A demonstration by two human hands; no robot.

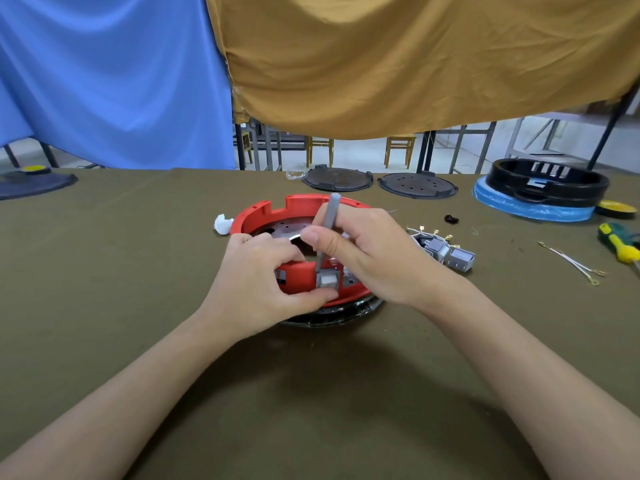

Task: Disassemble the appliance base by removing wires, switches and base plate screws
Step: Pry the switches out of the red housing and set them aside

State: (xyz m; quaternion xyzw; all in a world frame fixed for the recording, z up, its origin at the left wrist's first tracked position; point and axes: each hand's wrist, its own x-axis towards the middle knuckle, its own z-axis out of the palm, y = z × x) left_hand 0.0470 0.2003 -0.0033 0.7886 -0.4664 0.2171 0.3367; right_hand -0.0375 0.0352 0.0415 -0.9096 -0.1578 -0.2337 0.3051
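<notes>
At the middle of the olive-green surface (pixel 104 271) sits the red appliance base (pixel 298 216), a round shell lying open side up on a dark ring, and both hands are right on its near rim. The left hand (pixel 263 275) curls in from the left, thumb and fingers pinching a small grey switch (pixel 327 281) seated in the near wall of the base. The right hand (pixel 367 251) comes in from the right, fingers wrapped round grey tweezers (pixel 327 233), thumb pressed on the shaft, the tips pointing down and touching the top of that same switch.

Just right of the base, removed switches (pixel 450 254) lie in a cluster with white wires and brass terminals still on them. Further right, a loose pair of white wires (pixel 575 263) lies apart on the cloth, and near the right edge a green and yellow screwdriver (pixel 620 242) rests. A crumpled white scrap (pixel 222 224) sits touching the base's left side. At the far edge lie two dark round plates (pixel 337 179), side by side, and to their right a black ring housing (pixel 547 183) stacked on a blue-taped disc. Blue and ochre cloths hang behind.
</notes>
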